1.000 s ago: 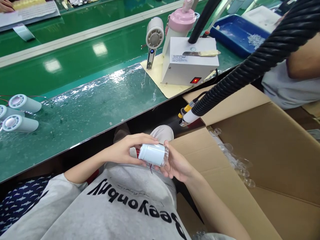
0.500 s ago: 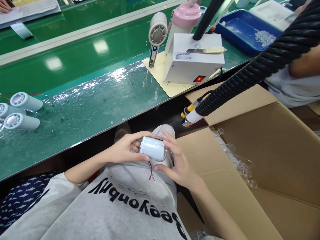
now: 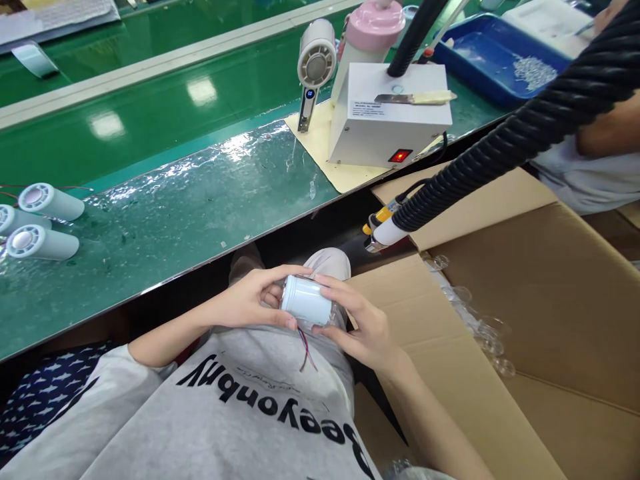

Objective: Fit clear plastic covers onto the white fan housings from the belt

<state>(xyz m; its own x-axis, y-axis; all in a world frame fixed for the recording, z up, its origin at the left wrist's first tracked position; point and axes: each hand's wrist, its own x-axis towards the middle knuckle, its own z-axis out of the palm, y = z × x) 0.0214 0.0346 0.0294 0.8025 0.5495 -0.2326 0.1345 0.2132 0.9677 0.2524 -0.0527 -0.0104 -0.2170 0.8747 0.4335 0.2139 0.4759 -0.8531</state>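
**Desk:** While the worker sits below the edge of the green bench (image 3: 150, 200), what do the hands hold?

**Photographer:** Both grip one white cylinder (image 3: 306, 301) over the lap. The left hand (image 3: 250, 300) wraps its near end, fingers curled over the top; the right hand (image 3: 363, 327) cups the far end, where a clear cap (image 3: 327, 313) appears to sit (glare makes its seating hard to judge). Thin red and blue wires (image 3: 306, 350) hang loose beneath.

**Desk:** How far along does the work look?

**Photographer:** Partway, by appearance. Three similar cylinders (image 3: 43, 220) lie on the bench at far left, well apart from the hands. More clear caps (image 3: 480, 327) lie in the open cardboard box (image 3: 550, 320) beside the right arm, so plenty seems left.

**Desk:** Anything else nearby?

**Photographer:** A white control unit (image 3: 390, 123) with a lit red switch, and a black ribbed hose (image 3: 500, 153) ending near the box flap.
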